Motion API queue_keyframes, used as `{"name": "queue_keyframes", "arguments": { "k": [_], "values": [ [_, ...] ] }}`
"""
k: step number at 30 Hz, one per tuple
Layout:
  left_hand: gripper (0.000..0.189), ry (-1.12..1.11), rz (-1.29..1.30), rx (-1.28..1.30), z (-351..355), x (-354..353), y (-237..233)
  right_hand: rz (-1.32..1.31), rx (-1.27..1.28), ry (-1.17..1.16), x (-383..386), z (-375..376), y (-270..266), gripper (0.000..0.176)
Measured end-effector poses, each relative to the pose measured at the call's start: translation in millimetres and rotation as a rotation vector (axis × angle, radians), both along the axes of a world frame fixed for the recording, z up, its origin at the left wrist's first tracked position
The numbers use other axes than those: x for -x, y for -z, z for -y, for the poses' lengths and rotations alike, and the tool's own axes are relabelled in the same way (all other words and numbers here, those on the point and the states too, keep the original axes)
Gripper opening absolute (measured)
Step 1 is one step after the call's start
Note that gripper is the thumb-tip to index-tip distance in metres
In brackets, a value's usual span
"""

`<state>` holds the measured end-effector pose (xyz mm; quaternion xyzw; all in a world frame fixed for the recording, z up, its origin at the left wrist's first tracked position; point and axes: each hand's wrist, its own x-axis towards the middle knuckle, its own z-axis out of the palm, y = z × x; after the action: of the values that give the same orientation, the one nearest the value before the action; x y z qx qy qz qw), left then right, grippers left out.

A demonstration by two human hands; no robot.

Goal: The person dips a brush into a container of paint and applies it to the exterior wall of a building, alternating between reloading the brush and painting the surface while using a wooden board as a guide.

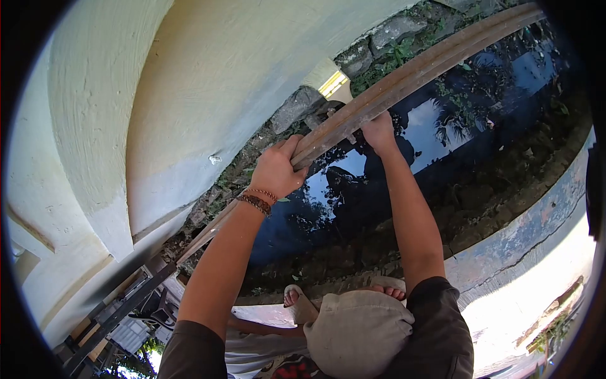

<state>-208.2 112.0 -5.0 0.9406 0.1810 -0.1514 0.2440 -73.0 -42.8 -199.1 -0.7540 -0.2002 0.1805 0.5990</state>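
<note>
A long brown beam (391,85) runs diagonally over dark, reflecting water (353,164). My left hand (278,167), with braided bracelets at the wrist, has its fingers wrapped round the beam left of the middle. Farther along, my right hand (380,132) is at the beam's lower side; its fingers are partly hidden behind the beam, and what they hold cannot be made out. A small piece (351,138) sticks out beneath the beam between my hands. Just beyond the beam is a pale fitting with a yellow-lit slot (333,84) at the wall's foot.
A cream wall (202,76) rises on the left, with stones (297,108) and plants (394,54) along its base. Below, a bare foot in a sandal (297,298) stands at the channel's near edge (492,252). Stacked objects (129,331) lie at the lower left.
</note>
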Motion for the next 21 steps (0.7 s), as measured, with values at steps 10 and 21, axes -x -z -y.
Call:
{"name": "queue_keyframes", "arguments": {
  "k": [10,21],
  "values": [
    [0.047,-0.013,-0.033,0.001,-2,-6,-4,-0.018,0.192,0.076,4,-13,-16,0.022],
    [0.046,-0.005,-0.035,-0.007,0,-4,-5,-0.349,0.138,0.153,-17,11,-50,0.022]
  ]
}}
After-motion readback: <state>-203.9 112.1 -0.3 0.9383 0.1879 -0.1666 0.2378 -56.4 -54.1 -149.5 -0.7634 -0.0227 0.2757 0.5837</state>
